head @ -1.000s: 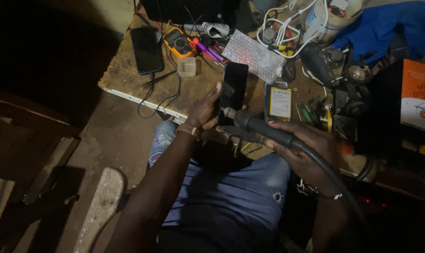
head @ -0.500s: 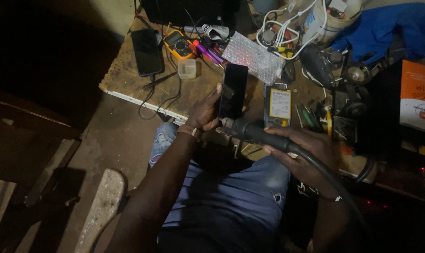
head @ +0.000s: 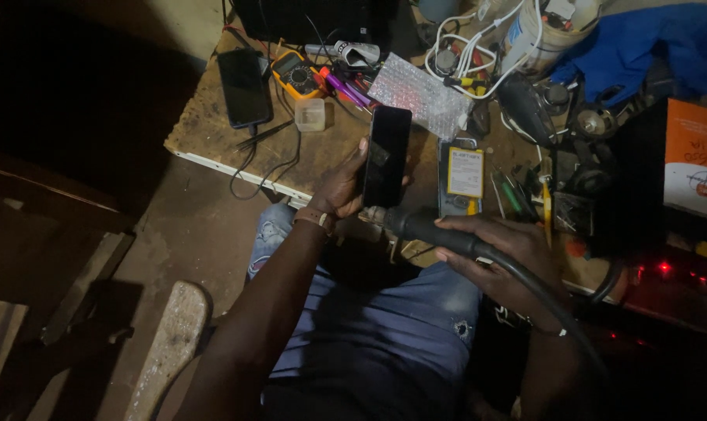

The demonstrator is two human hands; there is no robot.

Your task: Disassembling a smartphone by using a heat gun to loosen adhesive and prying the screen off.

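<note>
While the left hand (head: 339,187) grips a dark phone (head: 387,156), the right hand (head: 509,261) clasps a hot-air nozzle (head: 416,225) at its lower edge; the phone looks unopened.

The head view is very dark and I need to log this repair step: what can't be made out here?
- Nozzle tip of the black hose tool: hidden behind the dark phone held by the left hand.
- Hose end: lost in shadow past the right hand.
- Small tools on the wooden bench: too small and dim to identify.

The right hand (head: 509,261) has drawn the black nozzle (head: 412,224) back from the dark phone (head: 387,156) towards the worktop's near edge.
</note>
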